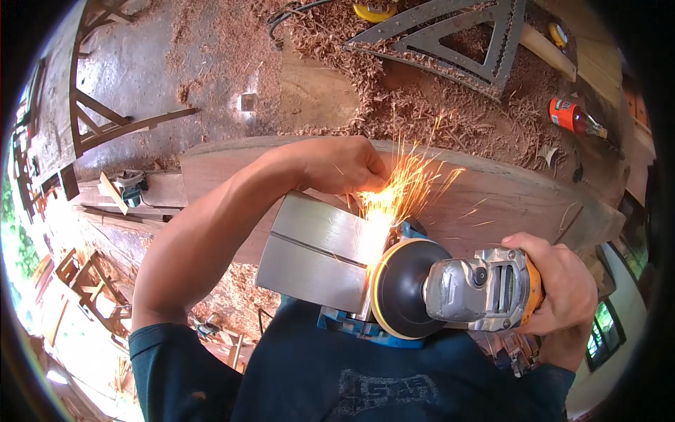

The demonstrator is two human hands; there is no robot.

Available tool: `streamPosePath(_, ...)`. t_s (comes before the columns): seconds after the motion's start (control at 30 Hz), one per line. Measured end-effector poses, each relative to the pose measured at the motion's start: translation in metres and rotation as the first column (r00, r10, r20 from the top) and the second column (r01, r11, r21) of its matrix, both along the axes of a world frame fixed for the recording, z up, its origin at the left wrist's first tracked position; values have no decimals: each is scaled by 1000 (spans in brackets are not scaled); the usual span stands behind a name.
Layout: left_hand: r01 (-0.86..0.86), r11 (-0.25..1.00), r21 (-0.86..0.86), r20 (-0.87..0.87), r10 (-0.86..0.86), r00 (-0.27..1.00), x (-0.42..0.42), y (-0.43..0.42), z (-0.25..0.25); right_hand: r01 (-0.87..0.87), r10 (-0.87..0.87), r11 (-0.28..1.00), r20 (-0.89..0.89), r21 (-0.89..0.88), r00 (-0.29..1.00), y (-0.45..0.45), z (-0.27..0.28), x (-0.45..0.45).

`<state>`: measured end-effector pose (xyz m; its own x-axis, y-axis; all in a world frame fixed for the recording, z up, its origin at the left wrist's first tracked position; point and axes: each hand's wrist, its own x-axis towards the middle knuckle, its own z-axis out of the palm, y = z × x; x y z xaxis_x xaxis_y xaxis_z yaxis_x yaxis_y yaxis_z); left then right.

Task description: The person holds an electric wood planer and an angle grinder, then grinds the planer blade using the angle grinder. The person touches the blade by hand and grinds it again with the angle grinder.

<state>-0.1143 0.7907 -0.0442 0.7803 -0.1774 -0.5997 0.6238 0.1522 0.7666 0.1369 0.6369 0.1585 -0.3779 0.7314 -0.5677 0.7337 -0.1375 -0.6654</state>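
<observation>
My right hand is wrapped round the rear of an angle grinder, whose head is grey metal with a yellow part behind. Its round black disc with a yellow rim meets the side of an upturned electric planer. The planer has a blue body and a flat silver sole with a groove across it. Bright sparks spray up from the contact. My left hand is closed at the planer's far edge, beside the sparks. Glare and the fingers hide what it grips.
Behind the planer lies a long wooden board. Wood shavings cover much of the work surface. A metal triangular square, a red-labelled bottle and a yellow tape measure lie farther back. Wooden frames stand at left.
</observation>
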Motion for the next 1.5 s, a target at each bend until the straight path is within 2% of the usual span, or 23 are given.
streamPosePath(0.17,69,993,92,-8,-69,998,2,7,13,9,-9,1000,-1,-22,1000,2,4,-3)
streamPosePath(0.27,-16,998,57,-24,17,1000,0,1,9,10,-10,1000,3,-25,1000,2,6,-4)
streamPosePath(0.37,19,995,99,34,-23,999,2,4,13,12,-12,1000,2,-20,1000,1,7,-5)
streamPosePath(0.47,64,994,88,1,-64,998,0,4,4,1,-1,1000,10,0,1000,0,7,-6)
streamPosePath(0.57,9,1000,-2,13,-9,1000,-1,3,6,1,-1,1000,1,5,1000,-2,8,-6)
streamPosePath(0.67,16,994,104,13,-18,1000,-1,3,6,-11,10,1000,21,26,1000,-3,10,-7)
streamPosePath(0.77,48,992,119,64,-56,996,-2,1,-4,-33,30,998,49,57,998,-4,12,-9)
streamPosePath(0.87,44,986,162,62,-55,997,1,6,11,-49,45,996,60,71,997,-4,14,-11)
streamPosePath(0.97,159,978,137,1,-161,987,2,7,-1,-36,34,998,29,54,999,-6,14,-9)
streamPosePath(1.07,30,997,70,-29,-28,999,2,6,17,-11,11,999,1,47,1000,-9,11,-7)
streamPosePath(1.17,9,999,49,-75,-5,997,2,3,13,-25,24,999,17,42,1000,-7,12,-8)
streamPosePath(1.27,85,982,170,29,-91,995,2,5,8,-46,45,999,20,25,999,-4,15,-8)
streamPosePath(1.37,6,999,-34,-28,-7,1000,1,5,13,-48,48,999,22,21,999,-2,16,-9)
streamPosePath(1.47,132,986,99,-41,-129,991,4,7,6,-30,30,1000,12,-5,999,-3,15,-7)
streamPosePath(1.5,87,995,58,-44,-84,996,2,6,5,-31,31,999,13,-10,999,-3,15,-7)
